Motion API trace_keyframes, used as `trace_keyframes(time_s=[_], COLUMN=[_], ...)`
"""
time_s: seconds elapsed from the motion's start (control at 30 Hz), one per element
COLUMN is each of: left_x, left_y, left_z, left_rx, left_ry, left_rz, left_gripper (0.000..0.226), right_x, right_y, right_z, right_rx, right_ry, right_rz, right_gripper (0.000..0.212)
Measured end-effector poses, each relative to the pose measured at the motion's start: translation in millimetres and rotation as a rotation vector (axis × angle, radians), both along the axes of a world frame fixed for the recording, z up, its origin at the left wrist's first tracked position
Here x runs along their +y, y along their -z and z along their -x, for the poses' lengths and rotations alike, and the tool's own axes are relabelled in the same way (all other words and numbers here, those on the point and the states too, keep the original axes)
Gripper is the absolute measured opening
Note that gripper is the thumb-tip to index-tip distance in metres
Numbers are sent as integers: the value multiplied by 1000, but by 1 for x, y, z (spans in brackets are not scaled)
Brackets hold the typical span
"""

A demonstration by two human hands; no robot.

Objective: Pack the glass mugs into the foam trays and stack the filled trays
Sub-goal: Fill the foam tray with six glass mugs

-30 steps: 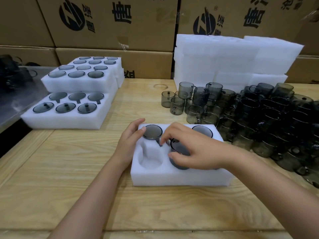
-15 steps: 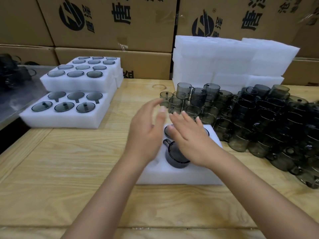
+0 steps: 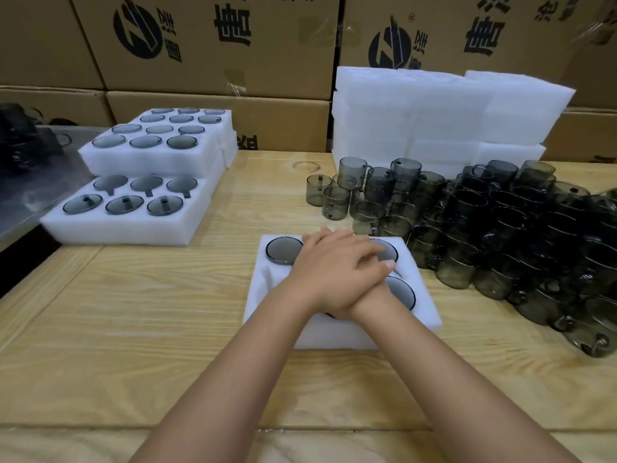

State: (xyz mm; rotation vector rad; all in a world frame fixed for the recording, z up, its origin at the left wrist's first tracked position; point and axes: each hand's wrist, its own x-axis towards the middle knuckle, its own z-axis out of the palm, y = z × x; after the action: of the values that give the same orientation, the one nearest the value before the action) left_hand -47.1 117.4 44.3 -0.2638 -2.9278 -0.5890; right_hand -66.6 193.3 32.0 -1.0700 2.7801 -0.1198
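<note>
A white foam tray (image 3: 425, 315) lies on the wooden table in front of me. Smoky glass mugs sit sunk in its pockets at the back left (image 3: 283, 250), back right (image 3: 387, 250) and front right (image 3: 402, 290). My left hand (image 3: 334, 274) lies flat across the tray's middle, on top of my right hand (image 3: 329, 236), whose straight fingertips show past it. Both press down together. What lies under them is hidden. The front left pocket area is hidden by my left forearm.
A large pile of loose glass mugs (image 3: 500, 228) covers the table on the right. Filled foam trays (image 3: 133, 225) are stacked at the left. Empty foam blocks (image 3: 417, 118) stand at the back. Cardboard boxes (image 3: 217, 45) form a wall behind.
My right hand let go of the mug it was setting into the middle pocket. Both hands swung over the tray and now lie flat, one on the other, on its middle.
</note>
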Motion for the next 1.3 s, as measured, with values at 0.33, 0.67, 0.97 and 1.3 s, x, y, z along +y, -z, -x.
trace_keyframes(time_s=[0.33, 0.67, 0.97, 1.3], left_x=[-62, -99, -103, -101], left_y=[-1, 59, 61, 53], left_z=[-15, -7, -7, -15], left_rx=[430, 213, 181, 242], left_ry=[-289, -472, -433, -287], left_rz=[-385, -1253, -1290, -1182], left_gripper=[40, 15, 15, 26], right_x=[-2, 127, 153, 140], right_y=[-6, -34, -29, -39], right_z=[1, 49, 70, 49], right_rx=[-92, 696, 481, 590], right_ry=[273, 829, 839, 805], right_rz=[831, 350, 109, 278], right_gripper=[33, 44, 26, 19])
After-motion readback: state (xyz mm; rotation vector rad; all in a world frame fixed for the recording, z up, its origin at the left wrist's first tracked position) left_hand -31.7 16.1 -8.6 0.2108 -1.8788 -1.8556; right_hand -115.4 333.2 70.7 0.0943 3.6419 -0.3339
